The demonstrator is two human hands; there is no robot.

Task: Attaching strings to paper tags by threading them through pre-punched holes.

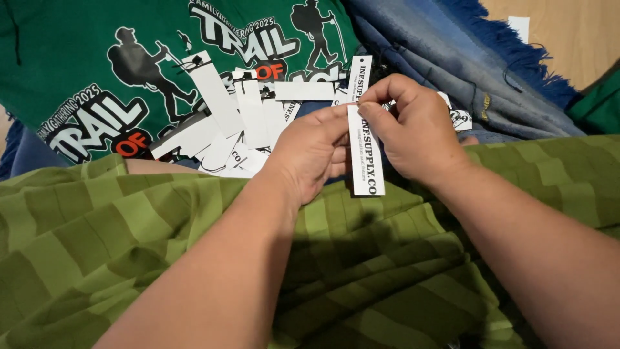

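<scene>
Over green cloth (361, 271), both hands' (310, 152) (420, 132) grips pinch one white tag (366, 171).

Green printed t-shirt (77, 58); blue fringed cloth (452, 58), green striped fabric (361, 271); wooden floor (568, 39)

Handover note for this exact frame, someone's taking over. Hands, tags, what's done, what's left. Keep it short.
Left hand and right hand: both pinch one white tag, held upright over the green striped cloth.
Pile of loose white tags lies on the green printed shirt, left of the hands.
Blue fringed cloth behind the hands.
Done: no tag visibly attached yet.
Left: held tag plus the pile.
</scene>
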